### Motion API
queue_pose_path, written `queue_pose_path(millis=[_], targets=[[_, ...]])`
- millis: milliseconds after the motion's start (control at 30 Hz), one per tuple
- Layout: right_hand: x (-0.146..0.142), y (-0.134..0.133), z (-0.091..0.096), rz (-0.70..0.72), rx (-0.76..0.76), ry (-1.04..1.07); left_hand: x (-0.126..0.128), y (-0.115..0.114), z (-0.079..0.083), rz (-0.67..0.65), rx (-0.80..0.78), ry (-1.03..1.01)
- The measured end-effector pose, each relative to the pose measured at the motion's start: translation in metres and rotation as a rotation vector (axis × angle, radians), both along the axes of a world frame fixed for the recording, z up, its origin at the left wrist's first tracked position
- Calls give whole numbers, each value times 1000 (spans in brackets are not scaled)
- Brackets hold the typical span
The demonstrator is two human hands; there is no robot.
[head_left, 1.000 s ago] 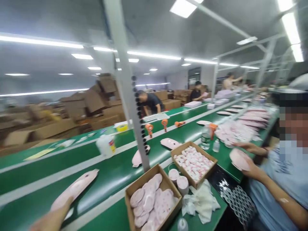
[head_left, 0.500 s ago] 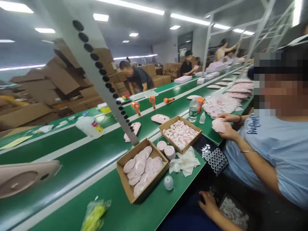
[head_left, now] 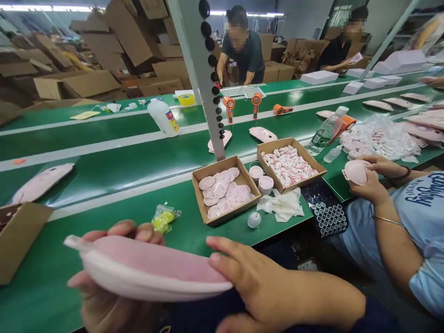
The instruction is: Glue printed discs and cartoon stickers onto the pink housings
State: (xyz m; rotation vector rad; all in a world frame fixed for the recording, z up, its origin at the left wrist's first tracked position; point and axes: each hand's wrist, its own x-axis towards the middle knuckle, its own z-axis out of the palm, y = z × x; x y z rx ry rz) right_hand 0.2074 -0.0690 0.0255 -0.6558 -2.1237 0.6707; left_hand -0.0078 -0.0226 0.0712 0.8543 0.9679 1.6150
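Observation:
A long pink plastic shell (head_left: pixel 152 263), pale along its lower side and with a small tab at its left end, is held up in front of me, slightly blurred. My left hand (head_left: pixel 113 300) is closed around its left part, thumb on the near side and fingertips showing over the far edge. At the shell's right end is my right hand (head_left: pixel 267 282), fingers stretched out against the tip and thumb apart below. Beyond them on the green table lies a small clear bag with yellow-green contents (head_left: pixel 165 218). A cardboard tray (head_left: pixel 196 185) of pink oval pieces stands farther off.
Another tray (head_left: pixel 321 172) holds small printed pieces. Beside it are pink round parts (head_left: pixel 265 184), a white cloth (head_left: pixel 280 203) and a small translucent bottle (head_left: pixel 254 219). A cardboard box (head_left: pixel 27 240) stands at left. A post (head_left: pixel 197 69) rises ahead. A co-worker's hands (head_left: pixel 371 182) hold a pink part at right.
The view has turned left. My right hand has risen from low near my lap to the shell's right end. My left hand, out of sight before, now shows gripping the shell.

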Motion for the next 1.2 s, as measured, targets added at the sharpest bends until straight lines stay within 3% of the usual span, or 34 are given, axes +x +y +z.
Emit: queue_pose_path(millis=[100,167,267,333,433,500,567,600,667,733,800,900,967,1033,1200], targets=[[-14,-1,-9,17,-133,40,11,-8,-34,140,83,-126],[-19,2,-9,101,-317,73,12,-17,-59,30,39,-138],[-18,11,4,141,-511,-67,5,-21,-85,-264,-193,-214],[-9,15,13,152,-494,-249,-3,-15,-87,-233,-307,-292],[20,13,11,118,-308,-277,-18,2,-76,47,-374,-321],[41,6,-6,-158,-160,-140,-29,12,-71,135,-378,-295],[55,1,-34,-569,-52,-50,-35,22,-71,114,-379,-301],[58,0,-50,-738,-31,-72,-35,26,-73,109,-369,-325],[57,4,-78,-919,-49,-210,-29,32,-78,111,-364,-385],[52,11,-99,-957,-83,-338,-16,35,-81,95,-391,-402],[47,16,-110,-965,-84,-356,-3,36,-81,-12,-409,-354],[49,19,-114,-905,-88,-312,8,33,-81,-234,-334,-276],[53,18,-115,-881,-102,-303,7,30,-84,-310,-293,-240],[59,18,-115,-900,-119,-311,3,27,-88,-296,-311,-227],[76,30,-116,-1047,-127,-365,-23,25,-97,-90,-463,-260]])
